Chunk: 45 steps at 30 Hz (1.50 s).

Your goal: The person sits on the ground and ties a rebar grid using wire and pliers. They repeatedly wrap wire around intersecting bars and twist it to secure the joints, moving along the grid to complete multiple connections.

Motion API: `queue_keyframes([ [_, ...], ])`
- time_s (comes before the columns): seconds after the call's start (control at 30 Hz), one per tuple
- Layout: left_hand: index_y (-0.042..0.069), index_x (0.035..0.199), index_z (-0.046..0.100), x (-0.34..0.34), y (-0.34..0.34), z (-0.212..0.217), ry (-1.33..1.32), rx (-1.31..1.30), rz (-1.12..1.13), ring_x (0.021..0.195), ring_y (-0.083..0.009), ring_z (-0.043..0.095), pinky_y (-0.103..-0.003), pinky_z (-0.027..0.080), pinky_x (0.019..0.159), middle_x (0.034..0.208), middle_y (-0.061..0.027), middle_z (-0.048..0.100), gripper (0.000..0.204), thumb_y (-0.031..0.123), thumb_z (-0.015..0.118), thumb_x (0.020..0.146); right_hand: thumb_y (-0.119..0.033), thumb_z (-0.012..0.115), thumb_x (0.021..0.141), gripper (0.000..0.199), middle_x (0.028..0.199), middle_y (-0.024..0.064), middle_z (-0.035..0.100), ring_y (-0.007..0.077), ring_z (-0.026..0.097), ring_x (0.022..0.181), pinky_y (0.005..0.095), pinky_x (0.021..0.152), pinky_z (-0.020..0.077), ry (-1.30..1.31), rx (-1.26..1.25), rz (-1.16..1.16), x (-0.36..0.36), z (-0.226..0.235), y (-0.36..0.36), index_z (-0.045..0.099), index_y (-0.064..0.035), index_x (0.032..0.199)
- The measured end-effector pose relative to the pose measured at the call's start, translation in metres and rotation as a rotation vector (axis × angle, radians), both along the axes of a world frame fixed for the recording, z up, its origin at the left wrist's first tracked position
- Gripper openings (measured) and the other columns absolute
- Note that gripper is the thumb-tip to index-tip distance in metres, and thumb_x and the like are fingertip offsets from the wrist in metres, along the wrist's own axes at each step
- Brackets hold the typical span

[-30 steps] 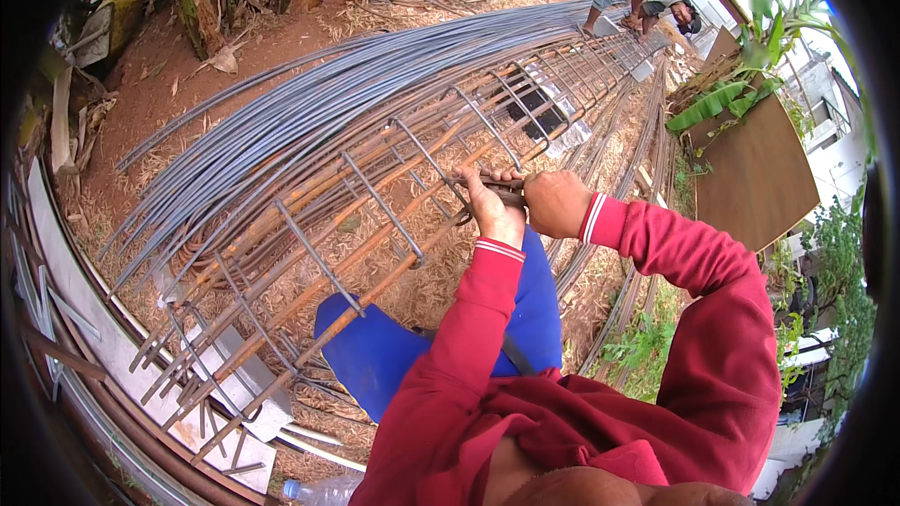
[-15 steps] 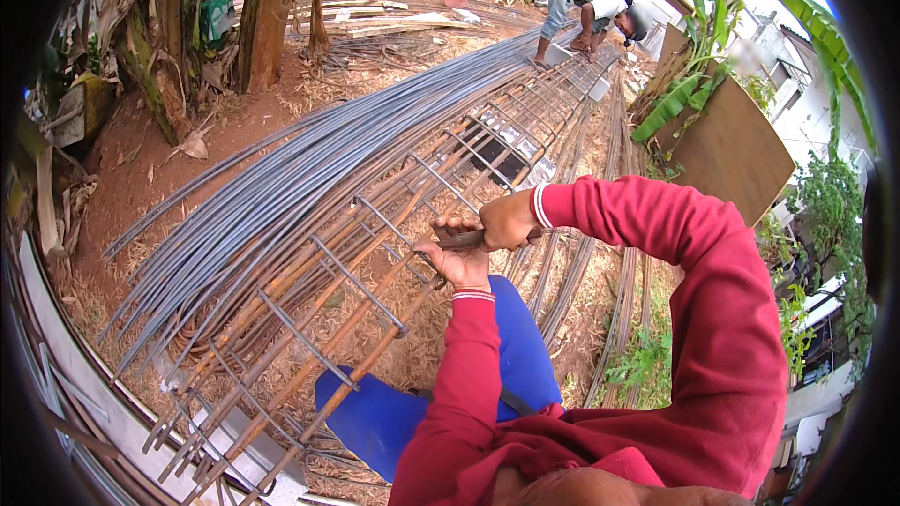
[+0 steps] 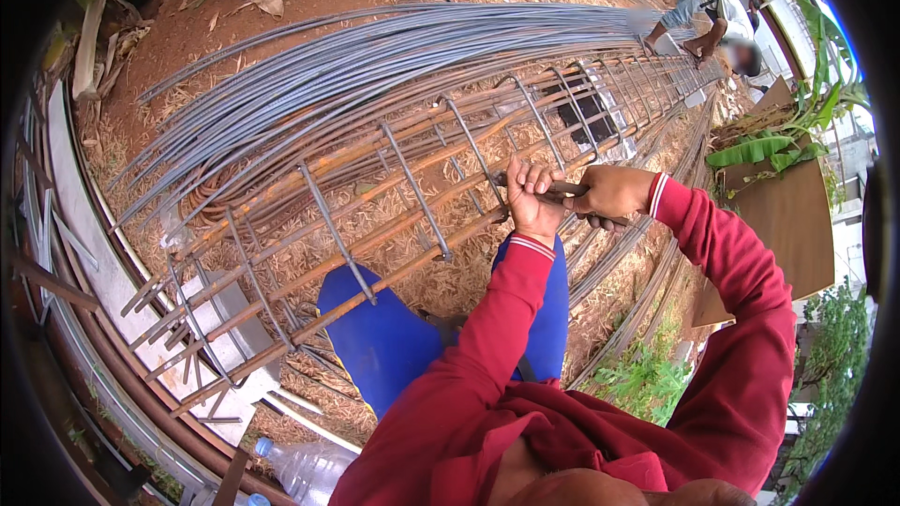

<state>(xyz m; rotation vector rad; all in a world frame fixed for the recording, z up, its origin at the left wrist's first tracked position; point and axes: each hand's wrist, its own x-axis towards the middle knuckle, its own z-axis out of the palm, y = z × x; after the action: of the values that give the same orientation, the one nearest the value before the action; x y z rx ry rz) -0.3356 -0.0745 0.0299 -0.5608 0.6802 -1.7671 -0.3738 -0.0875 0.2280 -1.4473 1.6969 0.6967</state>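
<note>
My right hand [image 3: 616,193] is wrapped round a dark metal hand tool [image 3: 568,188], whose exact kind is hidden by my fingers. Beside it, palm up, my left hand [image 3: 532,202] curls its fingers over the tool's front end. Both hands are at the near side of a long rebar cage [image 3: 394,217], made of rusty lengthwise bars with grey stirrups [image 3: 412,183] across them. The left hand is right against the nearest rusty bar [image 3: 412,265], close to a stirrup. Any tie wire there is too small to make out.
Loose grey rebar [image 3: 328,70] lies in a wide bundle beyond the cage. A co-worker [image 3: 712,14] bends over its far end. My blue-trousered knees [image 3: 375,337] are close to the cage. A plastic bottle [image 3: 309,468] and a pale slab [image 3: 225,319] are at lower left; a brown board [image 3: 783,225] stands right.
The view has turned, so the cage lies flatter across it and a bottle has come in at lower left. Both hands stay together at the near bar with the tool, farther right in the picture.
</note>
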Motion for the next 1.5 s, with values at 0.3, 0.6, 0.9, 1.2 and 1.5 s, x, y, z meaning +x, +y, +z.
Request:
queue_keyframes([
  [0.3, 0.016, 0.069, 0.043, 0.003, -0.023, 0.04, -0.289, 0.396, -0.15, 0.062, -0.0134, 0.051, -0.034, 0.053, 0.078, 0.06, 0.0041, 0.043, 0.036, 0.029, 0.057, 0.099, -0.036, 0.075, 0.075, 0.078, 0.116, 0.0145, 0.056, 0.0297, 0.052, 0.117, 0.0452, 0.104, 0.039, 0.811, -1.029, 1.143, -0.01, -0.024, 0.049, 0.045, 0.0034, 0.136],
  [0.6, 0.013, 0.076, 0.048, 0.007, 0.0, 0.035, -0.407, 0.328, -0.17, 0.073, -0.0196, 0.057, -0.038, 0.054, 0.084, 0.07, -0.0015, 0.052, 0.049, 0.057, 0.067, 0.087, -0.015, 0.062, 0.082, 0.022, 0.084, 0.0199, 0.065, 0.0346, 0.068, 0.081, 0.0459, 0.072, 0.0531, 0.477, -0.804, 0.787, -0.034, -0.038, 0.034, 0.06, 0.0007, 0.098],
  [0.9, 0.016, 0.071, 0.045, 0.008, 0.001, 0.02, -0.19, 0.088, -0.074, 0.065, -0.015, 0.05, -0.04, 0.052, 0.08, 0.063, 0.0042, 0.043, 0.047, 0.053, 0.069, 0.087, -0.053, 0.064, 0.092, 0.057, 0.068, 0.0141, 0.067, 0.023, 0.068, 0.057, 0.0342, 0.05, 0.0561, 0.016, 0.094, -0.092, -0.028, -0.013, -0.013, 0.067, 0.0043, 0.087],
  [1.2, 0.016, 0.073, 0.042, -0.007, -0.025, 0.034, -0.292, 0.43, -0.126, 0.058, -0.014, 0.044, -0.035, 0.053, 0.069, 0.06, 0.0034, 0.038, 0.037, 0.034, 0.063, 0.097, -0.051, 0.085, 0.06, 0.109, 0.118, 0.0126, 0.056, 0.0286, 0.052, 0.115, 0.0457, 0.106, 0.0359, 0.729, -1.021, 1.024, -0.025, -0.04, 0.041, 0.038, 0.0011, 0.144],
  [1.5, 0.01, 0.082, 0.051, -0.003, -0.006, 0.025, -0.463, 0.261, -0.053, 0.082, -0.0232, 0.06, -0.041, 0.053, 0.086, 0.078, -0.0039, 0.058, 0.05, 0.057, 0.067, 0.085, -0.021, 0.067, 0.083, 0.026, 0.077, 0.0209, 0.067, 0.0335, 0.068, 0.069, 0.0449, 0.067, 0.0535, 0.355, -0.774, 0.661, -0.054, -0.052, 0.011, 0.06, 0.0022, 0.093],
])
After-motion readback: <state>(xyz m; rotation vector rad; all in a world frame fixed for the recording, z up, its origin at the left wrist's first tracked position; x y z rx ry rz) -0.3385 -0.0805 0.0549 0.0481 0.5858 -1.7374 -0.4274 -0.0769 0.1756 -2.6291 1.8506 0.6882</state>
